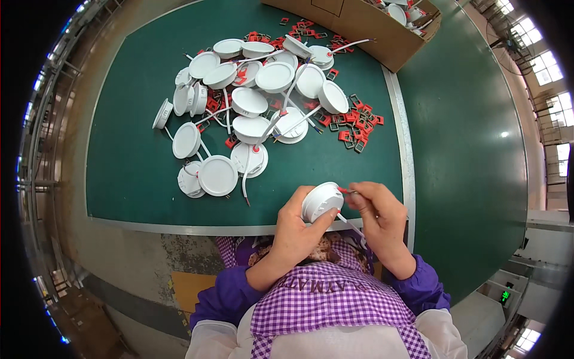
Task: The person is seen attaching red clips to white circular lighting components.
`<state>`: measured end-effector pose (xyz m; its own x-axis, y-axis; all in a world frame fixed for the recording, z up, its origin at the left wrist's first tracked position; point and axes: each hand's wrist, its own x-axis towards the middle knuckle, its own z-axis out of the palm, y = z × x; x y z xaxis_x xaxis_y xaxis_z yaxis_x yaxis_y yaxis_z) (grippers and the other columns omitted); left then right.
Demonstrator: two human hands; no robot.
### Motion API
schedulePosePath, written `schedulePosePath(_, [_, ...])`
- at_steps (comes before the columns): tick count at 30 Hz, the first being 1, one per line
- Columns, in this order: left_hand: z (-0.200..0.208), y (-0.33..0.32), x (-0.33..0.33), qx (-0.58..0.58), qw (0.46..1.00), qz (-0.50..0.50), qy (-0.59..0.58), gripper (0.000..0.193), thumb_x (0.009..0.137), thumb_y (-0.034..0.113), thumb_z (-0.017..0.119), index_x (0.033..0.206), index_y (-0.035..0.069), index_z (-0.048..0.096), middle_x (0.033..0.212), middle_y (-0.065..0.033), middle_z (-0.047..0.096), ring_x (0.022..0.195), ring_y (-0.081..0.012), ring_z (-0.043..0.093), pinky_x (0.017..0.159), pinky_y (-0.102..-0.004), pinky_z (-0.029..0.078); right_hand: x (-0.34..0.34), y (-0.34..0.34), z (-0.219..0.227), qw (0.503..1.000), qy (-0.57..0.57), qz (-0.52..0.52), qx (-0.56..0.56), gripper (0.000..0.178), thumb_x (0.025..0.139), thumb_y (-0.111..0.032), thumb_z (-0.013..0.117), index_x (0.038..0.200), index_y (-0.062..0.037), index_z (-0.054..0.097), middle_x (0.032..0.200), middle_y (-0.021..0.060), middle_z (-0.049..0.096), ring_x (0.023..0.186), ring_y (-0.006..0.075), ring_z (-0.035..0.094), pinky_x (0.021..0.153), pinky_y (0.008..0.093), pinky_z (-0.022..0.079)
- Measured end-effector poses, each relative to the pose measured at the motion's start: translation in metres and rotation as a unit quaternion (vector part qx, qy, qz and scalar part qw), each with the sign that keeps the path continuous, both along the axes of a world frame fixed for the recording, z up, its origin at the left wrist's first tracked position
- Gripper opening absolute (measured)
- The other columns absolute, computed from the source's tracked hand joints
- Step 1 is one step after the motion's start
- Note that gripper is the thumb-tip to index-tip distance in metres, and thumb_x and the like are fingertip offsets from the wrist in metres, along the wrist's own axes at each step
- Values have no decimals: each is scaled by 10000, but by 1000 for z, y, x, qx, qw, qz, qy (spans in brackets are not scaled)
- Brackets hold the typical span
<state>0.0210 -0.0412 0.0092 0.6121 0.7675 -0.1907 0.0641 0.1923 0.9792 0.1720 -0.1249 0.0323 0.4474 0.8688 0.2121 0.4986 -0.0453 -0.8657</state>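
Note:
Near the front edge of the green table, my left hand (pixel 294 230) is wrapped round a round white downlight (pixel 320 202), its rim tilted to the left. A white cable (pixel 351 225) hangs from the light's right side. My right hand (pixel 380 216) pinches a small red and metal clip (pixel 347 191) between thumb and fingertips, at the upper right side of the light. Whether the clip is seated on the light cannot be made out. Beyond my hands lies a heap of similar white downlights (pixel 251 102), several with cables and bare wire ends.
Loose red and metal clips (pixel 360 124) lie right of the heap, with more behind and among the lights. A cardboard box (pixel 382 30) holding more lights stands at the back right. A metal strip (pixel 402 119) separates the table (pixel 137 191) from another green surface (pixel 466 149) at right.

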Motion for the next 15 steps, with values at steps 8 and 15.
schedulePosePath(8, [-4, -2, 1, 60, 998, 37, 1, 304, 823, 87, 753, 1072, 8, 598, 923, -111, 662, 811, -170, 648, 689, -318, 517, -13, 1, 3, 998, -68, 12, 12, 185, 868, 73, 631, 1041, 9, 650, 979, 149, 661, 824, 255, 662, 672, 324, 531])
schedulePosePath(15, [-4, -5, 0, 111, 993, 37, 28, 270, 852, 24, 704, 1098, 3, 595, 944, -54, 651, 858, -104, 611, 739, -265, 498, -14, 0, 5, 982, -185, 35, 18, 303, 764, 109, 658, 1053, 18, 646, 956, 168, 659, 800, 309, 664, 656, 357, 542])
